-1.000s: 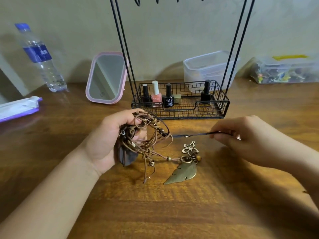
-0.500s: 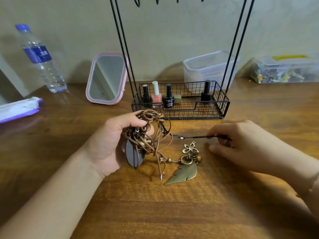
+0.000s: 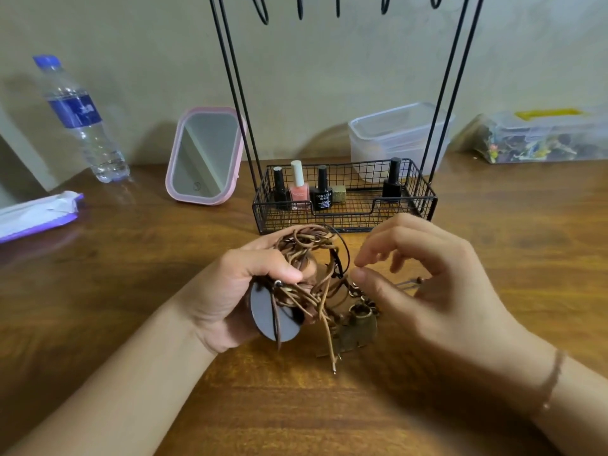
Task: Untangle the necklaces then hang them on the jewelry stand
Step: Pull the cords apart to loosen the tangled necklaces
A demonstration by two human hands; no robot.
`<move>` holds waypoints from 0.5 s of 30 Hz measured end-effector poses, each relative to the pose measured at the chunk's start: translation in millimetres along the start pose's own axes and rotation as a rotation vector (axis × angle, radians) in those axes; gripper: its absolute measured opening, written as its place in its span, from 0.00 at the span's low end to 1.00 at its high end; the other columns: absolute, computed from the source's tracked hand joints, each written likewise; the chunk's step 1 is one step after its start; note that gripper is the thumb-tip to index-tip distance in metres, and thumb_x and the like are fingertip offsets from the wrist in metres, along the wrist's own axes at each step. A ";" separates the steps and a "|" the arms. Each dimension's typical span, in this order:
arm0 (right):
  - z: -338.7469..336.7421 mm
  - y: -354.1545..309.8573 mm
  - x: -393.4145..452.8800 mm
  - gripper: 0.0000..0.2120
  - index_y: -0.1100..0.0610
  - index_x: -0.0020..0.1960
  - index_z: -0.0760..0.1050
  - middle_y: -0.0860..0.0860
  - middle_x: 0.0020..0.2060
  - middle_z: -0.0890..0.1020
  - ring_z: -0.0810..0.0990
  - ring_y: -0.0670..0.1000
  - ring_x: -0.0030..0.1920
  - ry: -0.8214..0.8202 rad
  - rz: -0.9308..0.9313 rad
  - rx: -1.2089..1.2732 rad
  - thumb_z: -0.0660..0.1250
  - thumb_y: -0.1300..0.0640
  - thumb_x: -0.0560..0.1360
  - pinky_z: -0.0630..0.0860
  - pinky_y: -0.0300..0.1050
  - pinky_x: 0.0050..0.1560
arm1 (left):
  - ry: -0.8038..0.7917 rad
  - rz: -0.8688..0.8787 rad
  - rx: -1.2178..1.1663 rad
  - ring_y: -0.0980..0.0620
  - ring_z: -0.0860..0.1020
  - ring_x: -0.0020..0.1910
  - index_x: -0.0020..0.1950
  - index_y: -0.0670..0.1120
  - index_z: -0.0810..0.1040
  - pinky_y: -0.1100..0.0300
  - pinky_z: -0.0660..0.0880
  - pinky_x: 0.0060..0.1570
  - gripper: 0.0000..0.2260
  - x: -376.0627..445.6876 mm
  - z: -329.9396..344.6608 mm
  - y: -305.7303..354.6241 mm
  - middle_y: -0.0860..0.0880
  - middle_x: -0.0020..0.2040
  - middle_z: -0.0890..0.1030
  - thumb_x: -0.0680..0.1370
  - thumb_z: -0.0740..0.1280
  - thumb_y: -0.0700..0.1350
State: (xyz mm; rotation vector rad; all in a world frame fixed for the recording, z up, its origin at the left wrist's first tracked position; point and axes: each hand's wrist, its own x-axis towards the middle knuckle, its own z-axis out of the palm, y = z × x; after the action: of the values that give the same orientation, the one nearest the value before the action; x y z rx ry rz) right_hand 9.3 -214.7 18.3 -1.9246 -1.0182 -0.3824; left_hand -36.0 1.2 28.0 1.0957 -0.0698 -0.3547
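My left hand (image 3: 237, 291) grips a tangle of brown cord necklaces (image 3: 309, 245) just above the wooden table, in front of the jewelry stand. A dark round pendant (image 3: 263, 319) hangs below its palm, and a bronze leaf pendant (image 3: 357, 334) lies partly hidden behind the cords. My right hand (image 3: 444, 291) hovers right beside the tangle with its fingers loosely curled. Its thumb and forefinger are slightly apart and nothing is pinched between them. A thin black cord end (image 3: 408, 284) shows behind its fingers. The black wire jewelry stand (image 3: 345, 225) rises behind, with bare hooks (image 3: 301, 8) at the top.
The stand's basket holds several nail polish bottles (image 3: 298, 185). A pink mirror (image 3: 205, 156) and a water bottle (image 3: 82, 120) stand at the back left, and a wipes pack (image 3: 36, 213) lies at the left edge. Two clear plastic boxes (image 3: 399, 133) (image 3: 543, 136) sit at the back right.
My right hand has let go of the stretched black cord and moved left to the tangle. My left hand has turned the bundle, lowering the round pendant.
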 end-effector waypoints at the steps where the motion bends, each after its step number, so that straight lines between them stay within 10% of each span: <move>1: 1.0 -0.5 0.1 0.03 0.51 0.45 0.81 0.47 0.41 0.80 0.78 0.49 0.46 0.019 -0.002 -0.027 0.73 0.53 0.72 0.73 0.43 0.40 | 0.001 0.001 -0.004 0.51 0.78 0.35 0.46 0.43 0.85 0.58 0.78 0.36 0.17 -0.1 0.8 -0.6 0.46 0.37 0.78 0.59 0.71 0.35; 10: 5.9 0.8 2.8 0.09 0.47 0.44 0.85 0.41 0.38 0.79 0.76 0.43 0.42 -0.057 0.095 -0.180 0.69 0.45 0.71 0.69 0.37 0.38 | -0.004 -0.006 0.027 0.51 0.77 0.36 0.49 0.44 0.85 0.58 0.77 0.39 0.18 0.3 4.7 -1.7 0.46 0.38 0.78 0.61 0.69 0.36; 15: -9.8 6.9 6.1 0.12 0.52 0.39 0.78 0.49 0.38 0.80 0.74 0.49 0.37 -0.151 0.276 0.249 0.67 0.43 0.69 0.68 0.39 0.39 | 0.166 -0.051 0.179 0.47 0.81 0.38 0.56 0.42 0.82 0.57 0.76 0.31 0.20 2.0 1.1 -0.5 0.41 0.45 0.83 0.64 0.67 0.34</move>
State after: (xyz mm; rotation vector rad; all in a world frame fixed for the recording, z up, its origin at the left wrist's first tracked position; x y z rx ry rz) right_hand 19.7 -221.5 23.4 -1.8530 -0.8361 0.0462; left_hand -34.5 -0.5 27.8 1.3019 0.0756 -0.3065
